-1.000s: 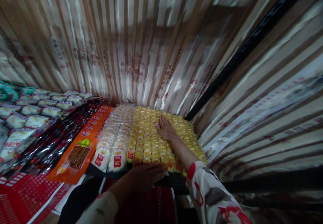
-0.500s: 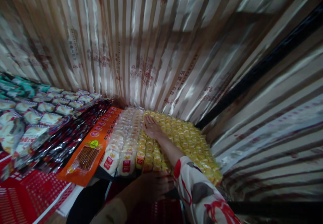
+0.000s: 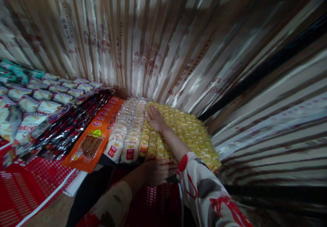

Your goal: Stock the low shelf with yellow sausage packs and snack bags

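Observation:
My right hand lies flat on the rows of small yellow-wrapped snack packs, near their back left corner. Its fingers are stretched out and hold nothing. At the front edge of the same rows, my left hand reaches to the right with its fingers extended. It is dim and slightly blurred, and seems to rest against the front of the packs. Beside the yellow rows, on the left, stand rows of clear bags of white round snacks with red labels.
An orange packet of brown sticks leans left of the white snacks. Dark shiny packets and white-and-blue packets follow farther left. Red plastic baskets stand in front. Striped sheeting and a black bar border the back and right.
The whole scene has shifted upward in the view as my head tilted. Both hands remain at about the same places on the yellow packs.

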Motion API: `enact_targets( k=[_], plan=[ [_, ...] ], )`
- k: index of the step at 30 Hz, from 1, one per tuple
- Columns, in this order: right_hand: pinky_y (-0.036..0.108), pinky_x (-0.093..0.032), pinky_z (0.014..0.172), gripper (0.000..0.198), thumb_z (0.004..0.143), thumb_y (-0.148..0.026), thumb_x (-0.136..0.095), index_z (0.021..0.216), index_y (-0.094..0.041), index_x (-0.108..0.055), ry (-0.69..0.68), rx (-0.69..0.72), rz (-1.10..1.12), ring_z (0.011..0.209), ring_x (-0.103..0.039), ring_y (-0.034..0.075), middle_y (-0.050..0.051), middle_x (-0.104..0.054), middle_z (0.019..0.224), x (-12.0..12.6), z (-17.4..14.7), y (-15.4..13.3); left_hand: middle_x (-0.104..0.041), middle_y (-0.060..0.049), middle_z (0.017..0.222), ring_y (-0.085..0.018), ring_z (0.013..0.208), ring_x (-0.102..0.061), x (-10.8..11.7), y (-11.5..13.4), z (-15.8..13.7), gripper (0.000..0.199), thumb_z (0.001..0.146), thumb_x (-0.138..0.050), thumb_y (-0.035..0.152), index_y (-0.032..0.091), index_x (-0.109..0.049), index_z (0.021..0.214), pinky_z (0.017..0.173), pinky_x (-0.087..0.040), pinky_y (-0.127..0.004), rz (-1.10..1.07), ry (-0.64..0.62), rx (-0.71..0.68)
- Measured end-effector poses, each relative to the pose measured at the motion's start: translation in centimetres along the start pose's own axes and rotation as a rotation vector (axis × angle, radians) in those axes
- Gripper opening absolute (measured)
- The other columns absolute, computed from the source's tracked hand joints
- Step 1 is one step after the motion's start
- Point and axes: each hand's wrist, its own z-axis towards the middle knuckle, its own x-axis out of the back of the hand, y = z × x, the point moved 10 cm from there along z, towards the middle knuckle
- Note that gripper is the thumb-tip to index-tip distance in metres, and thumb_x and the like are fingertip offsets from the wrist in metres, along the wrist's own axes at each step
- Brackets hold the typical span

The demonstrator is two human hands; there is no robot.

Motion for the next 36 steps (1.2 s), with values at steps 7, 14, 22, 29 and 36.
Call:
enact_targets(
  k=[7,14,22,29,36],
  plan=[
    [0.047,-0.023,0.112,0.053,0.092,-0.043,-0.037,0.139,-0.019,-0.036,0.431,0.249,0.239,0.139,-0.020,0.022,0.009,-0.028,0.149,4.2,-8.9,-3.2,-0.044,-0.012,0.139,-0.019,0.130,-0.036,-0.7,0.1,-0.3,0.046,0.091,-0.036,0.029,0.005,-0.043,0.130,0.114,-0.022,-0.036,-0.095,0.059,0.001],
    [0.045,-0.042,0.099,0.033,0.091,-0.026,-0.041,0.121,-0.018,-0.054,0.919,-0.124,0.315,0.116,-0.051,0.022,0.012,-0.058,0.120,3.9,-24.0,-0.3,-0.061,-0.009,0.121,-0.020,0.124,-0.044,-1.0,0.6,-0.3,0.032,0.089,-0.040,0.021,0.011,-0.058,0.114,0.114,-0.020,-0.043,-0.154,0.052,-0.033],
    [0.044,-0.042,0.095,0.032,0.090,-0.028,-0.037,0.114,-0.017,-0.055,0.874,-0.418,0.395,0.108,-0.052,0.022,0.012,-0.056,0.113,-4.5,-30.1,2.7,-0.054,-0.012,0.130,-0.022,0.133,-0.033,1.3,0.4,0.1,0.038,0.088,-0.044,0.026,0.006,-0.055,0.119,0.113,-0.024,-0.038,-0.056,0.068,-0.003],
    [0.046,-0.038,0.098,0.037,0.090,-0.031,-0.033,0.117,-0.015,-0.052,0.896,-0.474,0.408,0.112,-0.047,0.023,0.014,-0.050,0.117,-6.0,-29.1,4.2,-0.054,-0.011,0.129,-0.025,0.131,-0.037,1.8,1.0,-0.3,0.035,0.088,-0.043,0.021,0.007,-0.058,0.116,0.114,-0.021,-0.041,0.056,0.116,-0.038],
    [0.048,-0.037,0.098,0.037,0.091,-0.033,-0.032,0.118,-0.015,-0.051,0.920,-0.457,0.358,0.112,-0.046,0.023,0.014,-0.052,0.115,-6.1,-29.0,4.3,-0.053,-0.012,0.130,-0.025,0.133,-0.033,1.7,1.3,-0.8,0.036,0.090,-0.039,0.020,0.005,-0.057,0.116,0.115,-0.021,-0.041,0.105,0.197,-0.071]
  ],
)
